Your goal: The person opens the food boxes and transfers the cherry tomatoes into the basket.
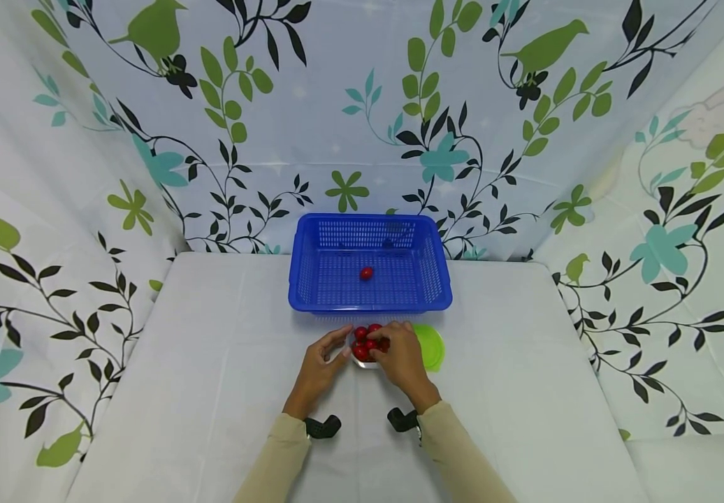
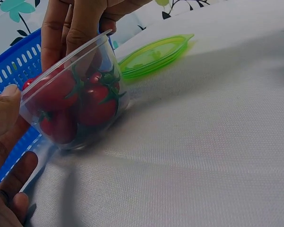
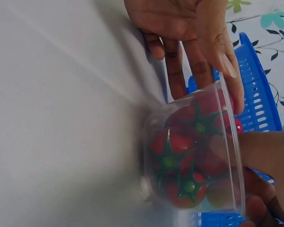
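Note:
A clear plastic tub [image 2: 116, 97] full of red tomatoes [image 2: 98, 105] with green stalks stands on the white cloth. My left hand [image 1: 319, 370] holds the tub at its left side, thumb and forefinger at the rim, the other fingers spread behind. From the right, my right hand [image 1: 402, 355] reaches in over the rim. Its thumb and fingers pinch a tomato among the others, partly hidden by the hand. Beyond the tub, a single tomato [image 1: 366, 273] lies in a blue basket [image 1: 370, 307].
A bright green lid [image 1: 430, 347] lies on the table just right of the tub, partly behind my right hand. The basket stands close behind the tub, near the table's back edge. Leaf-patterned curtains [image 1: 299, 140] hang at the back and both sides.

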The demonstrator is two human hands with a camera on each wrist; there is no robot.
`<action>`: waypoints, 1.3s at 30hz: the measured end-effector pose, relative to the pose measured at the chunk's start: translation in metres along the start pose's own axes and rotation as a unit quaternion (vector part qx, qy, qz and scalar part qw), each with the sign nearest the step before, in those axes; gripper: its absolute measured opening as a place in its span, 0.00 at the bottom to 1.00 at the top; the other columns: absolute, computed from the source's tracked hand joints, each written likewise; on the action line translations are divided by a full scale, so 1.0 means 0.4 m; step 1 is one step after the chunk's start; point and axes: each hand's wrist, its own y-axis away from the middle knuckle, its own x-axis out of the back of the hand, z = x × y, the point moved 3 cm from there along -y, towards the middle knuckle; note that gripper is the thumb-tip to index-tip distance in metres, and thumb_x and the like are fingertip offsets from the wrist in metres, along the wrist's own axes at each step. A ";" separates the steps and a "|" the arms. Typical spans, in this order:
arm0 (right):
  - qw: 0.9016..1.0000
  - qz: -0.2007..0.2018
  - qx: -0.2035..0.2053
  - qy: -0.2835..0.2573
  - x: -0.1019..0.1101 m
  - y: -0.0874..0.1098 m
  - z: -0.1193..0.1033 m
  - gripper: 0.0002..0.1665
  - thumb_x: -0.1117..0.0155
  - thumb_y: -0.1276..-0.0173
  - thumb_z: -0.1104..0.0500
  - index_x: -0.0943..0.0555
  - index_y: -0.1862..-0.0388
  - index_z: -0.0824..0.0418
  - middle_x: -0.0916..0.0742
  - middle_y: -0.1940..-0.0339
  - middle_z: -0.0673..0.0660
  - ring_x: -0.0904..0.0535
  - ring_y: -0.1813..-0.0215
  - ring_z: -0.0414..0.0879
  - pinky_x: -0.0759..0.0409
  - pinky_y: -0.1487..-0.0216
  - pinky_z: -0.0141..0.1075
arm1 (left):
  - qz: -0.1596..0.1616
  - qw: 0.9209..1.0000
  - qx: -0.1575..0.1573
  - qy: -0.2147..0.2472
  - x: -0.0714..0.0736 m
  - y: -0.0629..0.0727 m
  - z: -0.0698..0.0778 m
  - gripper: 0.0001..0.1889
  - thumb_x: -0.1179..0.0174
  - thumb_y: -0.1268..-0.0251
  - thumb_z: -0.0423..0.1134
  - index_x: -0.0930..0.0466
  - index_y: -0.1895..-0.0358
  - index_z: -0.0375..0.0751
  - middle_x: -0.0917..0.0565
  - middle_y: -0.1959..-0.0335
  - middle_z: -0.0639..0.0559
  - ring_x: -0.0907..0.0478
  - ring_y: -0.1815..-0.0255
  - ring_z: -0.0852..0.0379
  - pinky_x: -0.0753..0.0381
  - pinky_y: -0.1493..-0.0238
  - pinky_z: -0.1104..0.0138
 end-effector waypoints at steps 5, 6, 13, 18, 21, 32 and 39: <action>1.000 0.008 0.001 -0.002 -0.001 0.001 0.005 0.15 0.15 0.42 0.61 0.07 0.55 0.57 0.07 0.57 0.54 0.23 0.55 0.48 0.22 0.56 0.39 | 0.000 1.000 0.001 0.005 0.000 0.002 0.003 0.25 0.35 0.23 0.46 0.22 0.26 0.57 0.21 0.24 0.52 0.26 0.24 0.44 0.35 0.31 0.47; 1.000 0.009 -0.002 -0.009 -0.001 0.002 0.006 0.15 0.15 0.42 0.60 0.07 0.55 0.57 0.07 0.57 0.54 0.23 0.55 0.47 0.22 0.56 0.39 | -0.001 1.000 0.002 0.005 0.000 0.002 0.003 0.25 0.35 0.23 0.46 0.22 0.26 0.57 0.21 0.24 0.53 0.26 0.24 0.44 0.35 0.31 0.47; 0.998 0.023 -0.017 -0.057 0.007 0.008 0.014 0.15 0.16 0.39 0.59 0.07 0.53 0.56 0.08 0.59 0.51 0.23 0.59 0.49 0.26 0.61 0.34 | -0.003 1.000 0.002 0.010 -0.001 0.002 0.001 0.25 0.35 0.23 0.45 0.22 0.26 0.57 0.22 0.24 0.52 0.27 0.24 0.44 0.35 0.30 0.46; 0.995 0.025 -0.028 -0.094 0.013 0.008 0.014 0.14 0.19 0.36 0.59 0.08 0.51 0.55 0.07 0.58 0.51 0.20 0.58 0.55 0.27 0.60 0.34 | 0.000 1.000 0.003 0.010 0.000 0.004 0.001 0.24 0.35 0.23 0.45 0.22 0.26 0.58 0.21 0.25 0.52 0.27 0.24 0.44 0.37 0.27 0.41; 0.992 0.025 -0.044 -0.115 0.015 0.006 0.013 0.13 0.20 0.34 0.58 0.08 0.51 0.54 0.08 0.58 0.50 0.20 0.58 0.54 0.26 0.59 0.34 | 0.001 1.000 0.005 0.013 -0.001 0.006 0.002 0.24 0.35 0.22 0.44 0.22 0.26 0.58 0.21 0.25 0.53 0.27 0.23 0.44 0.38 0.26 0.39; 0.990 0.015 -0.052 -0.130 -0.003 0.010 0.007 0.13 0.21 0.32 0.56 0.09 0.50 0.55 0.07 0.57 0.50 0.22 0.57 0.46 0.24 0.56 0.35 | 0.000 1.000 -0.005 0.005 -0.002 0.009 0.013 0.24 0.36 0.21 0.43 0.22 0.26 0.56 0.21 0.24 0.52 0.26 0.24 0.44 0.37 0.25 0.37; 0.992 0.005 -0.057 -0.114 -0.009 0.013 0.002 0.17 0.18 0.35 0.53 0.10 0.49 0.53 0.07 0.56 0.50 0.24 0.54 0.45 0.24 0.54 0.37 | 0.000 1.000 -0.008 0.005 -0.002 0.007 0.009 0.24 0.36 0.22 0.43 0.22 0.26 0.55 0.22 0.24 0.50 0.27 0.23 0.43 0.37 0.24 0.35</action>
